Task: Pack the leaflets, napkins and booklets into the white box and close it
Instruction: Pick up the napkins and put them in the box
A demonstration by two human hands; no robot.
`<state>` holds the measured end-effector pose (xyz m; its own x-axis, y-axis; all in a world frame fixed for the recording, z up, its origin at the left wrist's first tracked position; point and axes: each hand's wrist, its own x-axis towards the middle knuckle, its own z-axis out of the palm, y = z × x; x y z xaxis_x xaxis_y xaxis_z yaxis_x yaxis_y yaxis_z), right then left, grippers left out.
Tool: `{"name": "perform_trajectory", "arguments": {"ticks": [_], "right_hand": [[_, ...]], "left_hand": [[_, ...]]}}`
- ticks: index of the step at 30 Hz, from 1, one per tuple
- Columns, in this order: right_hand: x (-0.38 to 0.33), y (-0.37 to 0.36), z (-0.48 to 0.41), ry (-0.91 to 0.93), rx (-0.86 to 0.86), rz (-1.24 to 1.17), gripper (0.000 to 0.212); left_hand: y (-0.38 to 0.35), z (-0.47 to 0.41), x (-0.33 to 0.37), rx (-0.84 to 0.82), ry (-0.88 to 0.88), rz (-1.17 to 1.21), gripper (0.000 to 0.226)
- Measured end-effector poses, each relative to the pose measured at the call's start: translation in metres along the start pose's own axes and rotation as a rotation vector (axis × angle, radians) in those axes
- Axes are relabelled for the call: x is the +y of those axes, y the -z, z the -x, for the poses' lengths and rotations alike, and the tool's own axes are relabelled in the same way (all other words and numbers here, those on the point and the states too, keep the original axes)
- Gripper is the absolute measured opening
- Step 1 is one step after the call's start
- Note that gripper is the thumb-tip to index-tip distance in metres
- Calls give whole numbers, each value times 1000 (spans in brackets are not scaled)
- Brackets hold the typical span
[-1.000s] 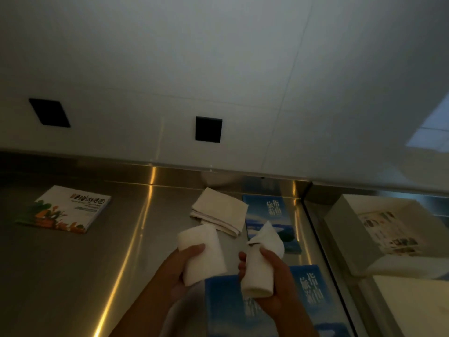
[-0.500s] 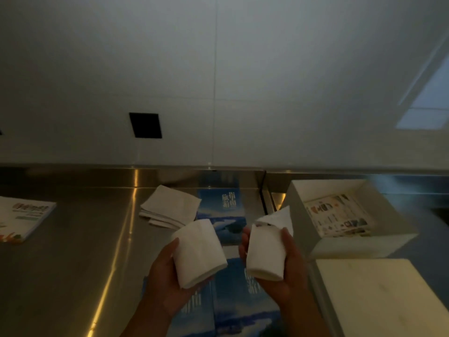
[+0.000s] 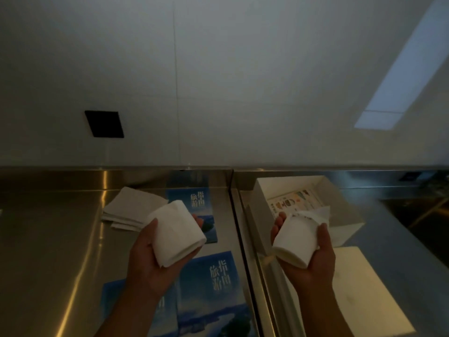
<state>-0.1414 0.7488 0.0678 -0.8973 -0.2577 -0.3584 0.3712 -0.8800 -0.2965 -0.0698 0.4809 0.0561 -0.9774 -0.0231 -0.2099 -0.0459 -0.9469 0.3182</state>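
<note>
meanwhile, a loosely rolled white napkin (image 3: 176, 233) is cupped in the left hand (image 3: 155, 261) over the steel worktop (image 3: 48, 239), a second white napkin roll (image 3: 296, 237) in the right hand (image 3: 313, 259) beside the open white cardboard box (image 3: 264, 190), fingers curled round each. unrolling is risked if grips slacken. one printed leaflet (image 3: 294, 203) is seen inside the box.

Lower booklets (image 3: 211, 300) cut off; leaflet (image 3: 295, 203) part-hidden
</note>
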Motion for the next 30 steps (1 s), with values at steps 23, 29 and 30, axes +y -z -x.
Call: {"name": "perform_trajectory", "arguments": {"ticks": [23, 29, 30], "right_hand": [[-219, 60, -39, -234, -50, -40, 78], [-229, 55, -43, -210, -39, -5, 76], [-232, 54, -46, -206, -39, -3, 76]], "left_hand": [[-105, -63, -219, 131, -151, -15, 55], [-114, -83, -222, 81, -83, 0, 46], [-115, -86, -224, 78, -77, -12, 46]]}}
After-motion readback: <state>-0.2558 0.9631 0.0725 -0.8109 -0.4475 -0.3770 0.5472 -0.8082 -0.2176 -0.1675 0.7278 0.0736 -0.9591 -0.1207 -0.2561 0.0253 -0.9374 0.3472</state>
